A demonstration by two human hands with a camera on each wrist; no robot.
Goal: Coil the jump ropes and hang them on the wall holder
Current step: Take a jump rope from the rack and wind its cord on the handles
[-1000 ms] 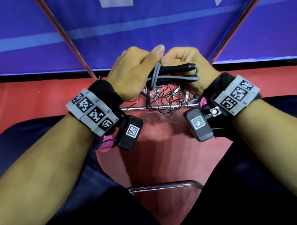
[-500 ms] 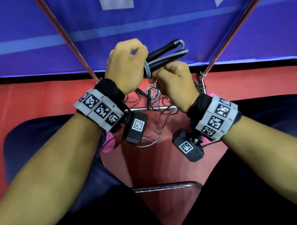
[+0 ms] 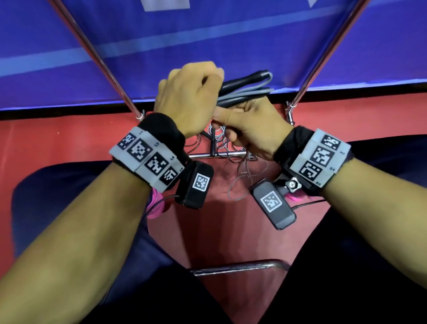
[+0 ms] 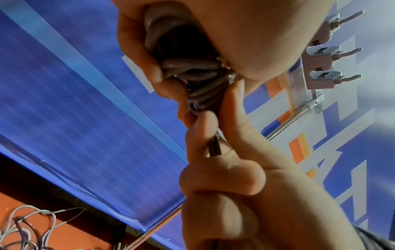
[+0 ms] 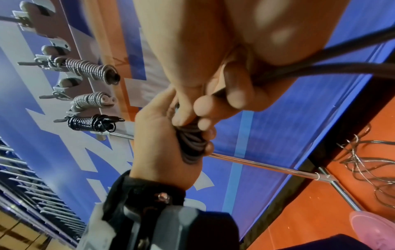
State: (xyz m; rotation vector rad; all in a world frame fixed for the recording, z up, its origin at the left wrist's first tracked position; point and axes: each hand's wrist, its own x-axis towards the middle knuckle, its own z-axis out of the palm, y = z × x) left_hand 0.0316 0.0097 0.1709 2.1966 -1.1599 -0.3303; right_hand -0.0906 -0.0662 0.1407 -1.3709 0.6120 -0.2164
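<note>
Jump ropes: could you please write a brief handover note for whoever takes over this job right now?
Left hand: grips the part-coiled grey jump rope, wound round its black handles.
Right hand: holds the same rope's free strands right beside the coil.
Done: three coiled ropes hang on the wall holder.
Left: finish this wrap and hang it on a free peg. Then coil the loose ropes tangled on the red floor; how many there are cannot be told.
</note>
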